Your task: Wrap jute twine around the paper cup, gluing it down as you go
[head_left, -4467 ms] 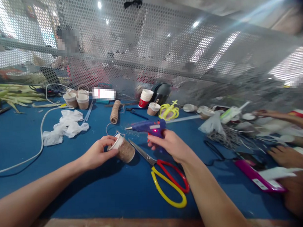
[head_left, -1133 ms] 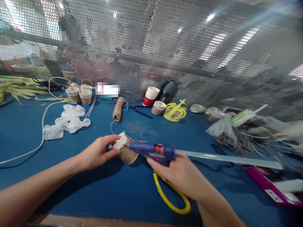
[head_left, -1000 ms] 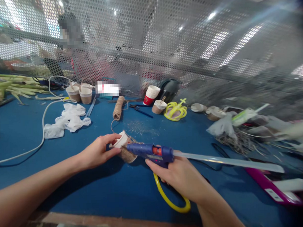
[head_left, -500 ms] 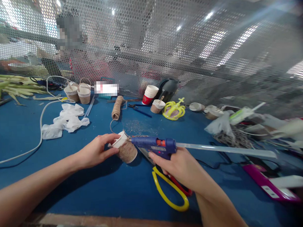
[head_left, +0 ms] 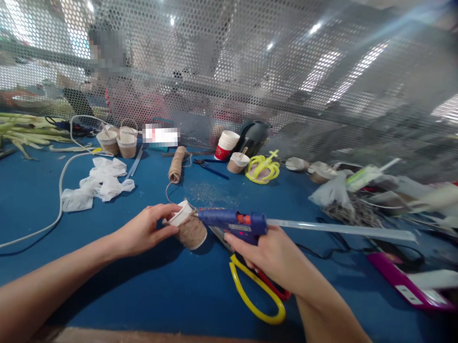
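Both hands are full. With my left hand [head_left: 152, 229] I pinch the white rim of a paper cup [head_left: 193, 232] that has brown twine around it. With my right hand [head_left: 275, 252] I grip a blue glue gun [head_left: 233, 221], and its tip is right at the cup, just below the rim.

I think I hold only the rim so my fingers keep away from the hot tip. The cup leans over, with its mouth toward my left hand and its side toward the glue gun. It sits between my two hands, over the middle of the bench [head_left: 180, 288], back from the near edge. I can't tell if its bottom touches the bench.

Scissors [head_left: 272, 320] lie partly under my right hand, closer to the near edge. The twine roll [head_left: 176, 166] lies past the cup, toward the far edge, maybe so the string can reach easily.
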The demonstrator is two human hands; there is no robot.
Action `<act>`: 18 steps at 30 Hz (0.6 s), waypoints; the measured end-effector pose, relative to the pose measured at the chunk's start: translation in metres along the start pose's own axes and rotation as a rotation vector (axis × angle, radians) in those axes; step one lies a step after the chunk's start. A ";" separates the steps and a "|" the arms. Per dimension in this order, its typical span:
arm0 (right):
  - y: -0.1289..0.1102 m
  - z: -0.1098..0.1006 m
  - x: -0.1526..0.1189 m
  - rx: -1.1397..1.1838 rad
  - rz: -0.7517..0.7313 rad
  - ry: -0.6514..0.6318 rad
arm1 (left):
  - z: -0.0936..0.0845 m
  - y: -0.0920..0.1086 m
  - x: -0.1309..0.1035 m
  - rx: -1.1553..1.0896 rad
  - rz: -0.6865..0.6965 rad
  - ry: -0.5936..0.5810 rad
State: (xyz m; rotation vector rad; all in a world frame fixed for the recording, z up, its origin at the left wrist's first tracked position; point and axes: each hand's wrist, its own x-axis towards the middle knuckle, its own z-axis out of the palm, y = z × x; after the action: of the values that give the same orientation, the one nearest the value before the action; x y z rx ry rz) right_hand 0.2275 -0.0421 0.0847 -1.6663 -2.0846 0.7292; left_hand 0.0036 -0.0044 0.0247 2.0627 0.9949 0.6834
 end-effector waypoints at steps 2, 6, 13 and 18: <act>0.000 0.001 -0.001 0.009 -0.005 -0.023 | 0.000 0.001 0.000 -0.005 0.011 0.000; 0.003 0.001 -0.001 0.055 -0.034 -0.052 | 0.000 0.000 0.000 -0.013 0.020 0.003; -0.002 -0.003 0.004 0.106 0.028 -0.007 | 0.000 -0.004 0.000 0.004 -0.001 0.019; -0.001 -0.002 0.002 0.073 0.012 0.004 | 0.000 -0.003 0.000 -0.013 0.008 0.018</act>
State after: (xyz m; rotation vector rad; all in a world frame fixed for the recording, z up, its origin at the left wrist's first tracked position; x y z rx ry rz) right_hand 0.2272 -0.0397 0.0867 -1.6415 -2.0224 0.7954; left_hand 0.0023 -0.0036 0.0224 2.0534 0.9903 0.7116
